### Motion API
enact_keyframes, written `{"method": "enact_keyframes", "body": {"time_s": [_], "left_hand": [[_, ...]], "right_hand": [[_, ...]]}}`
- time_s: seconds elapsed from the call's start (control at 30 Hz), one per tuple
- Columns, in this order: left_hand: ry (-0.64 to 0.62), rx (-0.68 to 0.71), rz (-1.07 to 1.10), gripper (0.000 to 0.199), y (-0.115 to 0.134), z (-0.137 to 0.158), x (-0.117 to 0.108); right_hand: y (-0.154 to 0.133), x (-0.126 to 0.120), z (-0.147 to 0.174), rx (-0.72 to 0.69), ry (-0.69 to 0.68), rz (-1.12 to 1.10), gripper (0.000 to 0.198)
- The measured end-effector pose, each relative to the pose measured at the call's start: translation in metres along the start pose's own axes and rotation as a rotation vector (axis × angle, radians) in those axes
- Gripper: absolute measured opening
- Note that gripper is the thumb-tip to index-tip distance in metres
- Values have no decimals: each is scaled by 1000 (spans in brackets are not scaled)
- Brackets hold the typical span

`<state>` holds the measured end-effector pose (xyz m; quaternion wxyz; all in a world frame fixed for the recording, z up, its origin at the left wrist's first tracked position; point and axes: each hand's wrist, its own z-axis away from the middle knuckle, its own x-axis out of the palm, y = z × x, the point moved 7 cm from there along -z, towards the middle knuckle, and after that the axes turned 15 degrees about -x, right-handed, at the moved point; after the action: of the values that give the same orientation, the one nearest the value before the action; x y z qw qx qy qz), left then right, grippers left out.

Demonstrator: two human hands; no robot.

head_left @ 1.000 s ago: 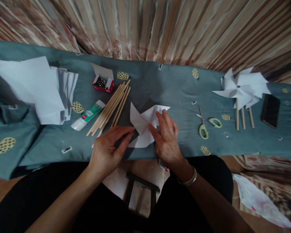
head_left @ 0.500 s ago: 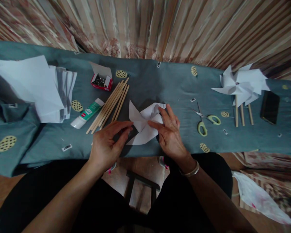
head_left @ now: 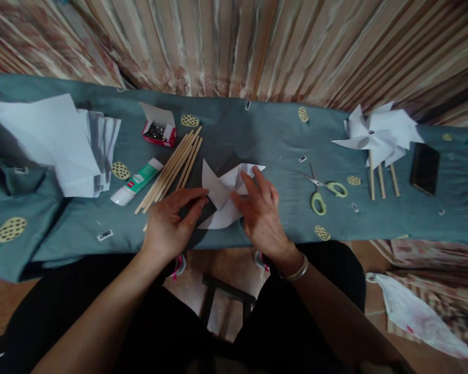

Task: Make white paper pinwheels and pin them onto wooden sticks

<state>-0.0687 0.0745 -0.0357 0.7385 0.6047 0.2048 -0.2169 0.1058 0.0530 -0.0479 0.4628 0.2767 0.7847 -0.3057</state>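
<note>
A white paper pinwheel (head_left: 226, 212) with folded blades lies on the cloth in front of me. My right hand (head_left: 260, 210) is on its right side, the index finger pressing near the centre and other fingertips on a blade; the thumb is mostly hidden. At the pinwheel's left edge, my left hand (head_left: 175, 218) has thumb and index fingertip drawn together in a pinch. Whatever may be between those fingertips is too small to name. Just beyond this hand lie several wooden sticks (head_left: 175, 169).
On the left are a paper stack (head_left: 50, 140), a glue tube (head_left: 136, 182) and an opened red box of metal pins (head_left: 158, 132). Scissors (head_left: 319, 195), several finished pinwheels on sticks (head_left: 382, 132) and a phone (head_left: 425, 169) lie rightward. A curtain (head_left: 234, 47) hangs behind.
The view has shifted slightly, so most things appear a little further left. My right index finger has bent a little over the pinwheel's centre. The left hand keeps its pinch.
</note>
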Motion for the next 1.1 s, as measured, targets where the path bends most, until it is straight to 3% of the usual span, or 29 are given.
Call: {"method": "enact_keyframes", "body": {"time_s": [0.23,0.47,0.73,0.87,0.97,1.1], "left_hand": [[41,-39,36,27,0,-6,-3],[49,-32,69,28,-1,-8,-6],[-8,-91,60,38,-11,-10,-4],[-33,-65,60,37,-10,-7,0],[-38,-45,36,37,-7,-6,0],[-35,-27,12,37,-3,-5,-1]], "right_hand": [[17,-12,10,92,91,-139,53],[18,-23,13,96,125,-163,43],[52,-32,20,322,230,-214,39],[36,-35,17,181,214,-143,38],[17,-28,14,43,115,-129,40],[4,-15,9,-19,-18,-94,40]]}}
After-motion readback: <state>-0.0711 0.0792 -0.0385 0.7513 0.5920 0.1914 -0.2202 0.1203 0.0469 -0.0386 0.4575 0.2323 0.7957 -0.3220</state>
